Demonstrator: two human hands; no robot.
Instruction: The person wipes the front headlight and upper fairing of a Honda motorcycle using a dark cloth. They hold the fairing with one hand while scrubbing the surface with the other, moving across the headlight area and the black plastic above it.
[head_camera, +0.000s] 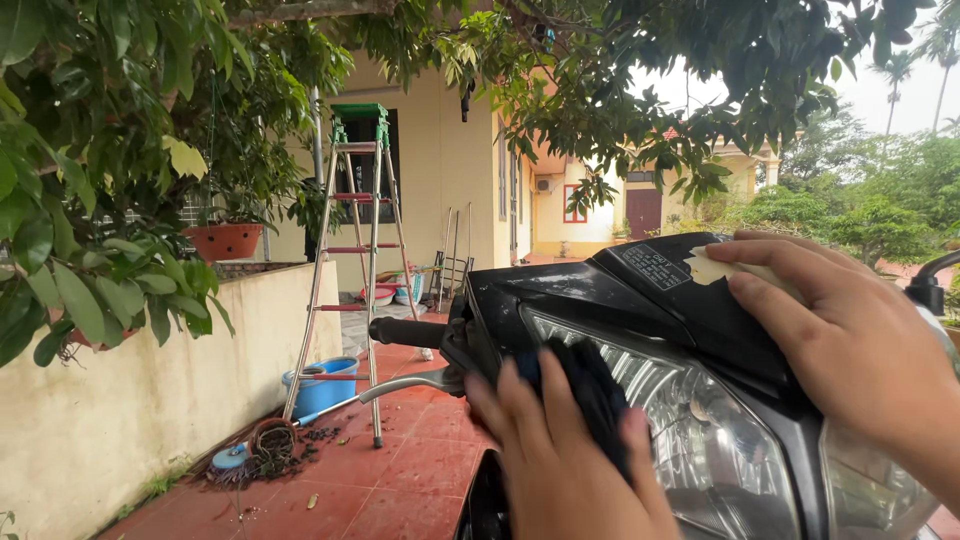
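Observation:
A black motorbike front cowl (610, 290) with a clear headlight (690, 420) fills the lower right. My left hand (560, 460) presses a dark cloth (590, 390) against the headlight glass. My right hand (850, 340) lies flat on top of the cowl, its fingers by a torn pale sticker (715, 268). The left handlebar grip (405, 332) and its brake lever (410, 385) stick out to the left of the cowl.
An aluminium stepladder (355, 260) stands on the red tiled floor (370, 490) beside a low wall (140, 400). A blue basin (320, 385), a broken pot with spilled soil (270, 445) and leafy branches (100, 200) are at left. A yellow house (450, 170) stands behind.

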